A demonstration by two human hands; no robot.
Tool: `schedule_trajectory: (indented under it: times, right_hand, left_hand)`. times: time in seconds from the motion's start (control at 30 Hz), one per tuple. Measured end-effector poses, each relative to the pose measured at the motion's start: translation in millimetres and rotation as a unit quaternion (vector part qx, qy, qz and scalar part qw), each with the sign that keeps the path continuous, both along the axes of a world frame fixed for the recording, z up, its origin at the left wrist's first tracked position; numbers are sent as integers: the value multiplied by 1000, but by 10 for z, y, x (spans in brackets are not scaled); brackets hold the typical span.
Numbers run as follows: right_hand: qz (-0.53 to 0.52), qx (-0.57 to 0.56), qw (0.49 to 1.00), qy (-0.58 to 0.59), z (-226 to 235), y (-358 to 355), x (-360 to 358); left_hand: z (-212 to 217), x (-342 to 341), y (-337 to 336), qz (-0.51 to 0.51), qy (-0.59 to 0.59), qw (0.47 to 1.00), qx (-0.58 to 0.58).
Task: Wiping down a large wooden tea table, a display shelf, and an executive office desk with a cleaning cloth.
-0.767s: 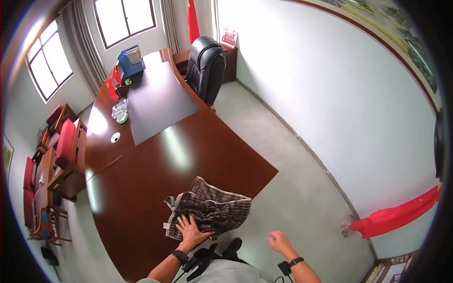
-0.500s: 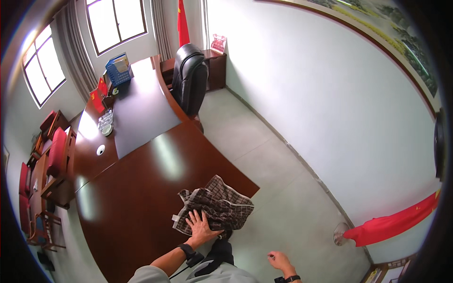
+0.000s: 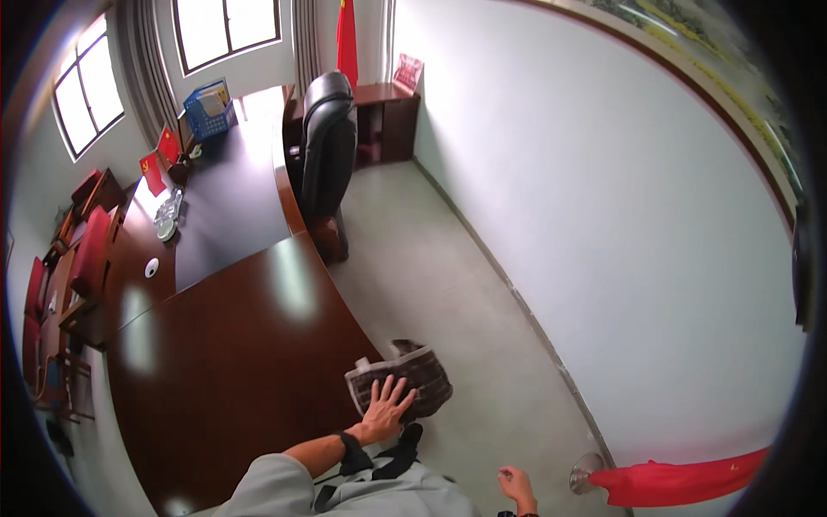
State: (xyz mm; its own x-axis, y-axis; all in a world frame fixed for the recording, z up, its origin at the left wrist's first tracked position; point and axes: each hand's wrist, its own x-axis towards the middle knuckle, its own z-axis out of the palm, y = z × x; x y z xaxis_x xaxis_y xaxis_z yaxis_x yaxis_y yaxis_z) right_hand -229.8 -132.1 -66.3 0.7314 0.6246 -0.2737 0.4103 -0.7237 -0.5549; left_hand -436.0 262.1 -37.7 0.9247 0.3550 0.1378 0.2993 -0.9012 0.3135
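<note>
A brown checked cloth with a pale edging lies bunched at the right edge of the dark wooden desk, part of it reaching out past the edge. My left hand rests flat on the cloth's near side, fingers spread and pressing down on it. My right hand is low at my right side, over the floor and away from the desk. Its fingers are curled in, and nothing shows in them.
A black office chair stands behind the desk's far section. On that section are a blue file basket, small red flags and a glass tray. A red flag on a round base is at the lower right.
My left hand has slid the cloth right to the desk's edge, and the cloth has bunched up smaller. My right hand stays low at my side. The view has shifted.
</note>
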Motion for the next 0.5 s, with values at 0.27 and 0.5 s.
schedule_trajectory:
  times: [0.27,0.5]
  right_hand:
    - [-1,-25,1000,-9,-742,-947,-320]
    - [-13,-41,997,63,-913,-1469,322]
  left_hand:
    - [-218,-547,-271,-47,55,996,-43]
    - [-121,-613,-471,148,27,969,-195]
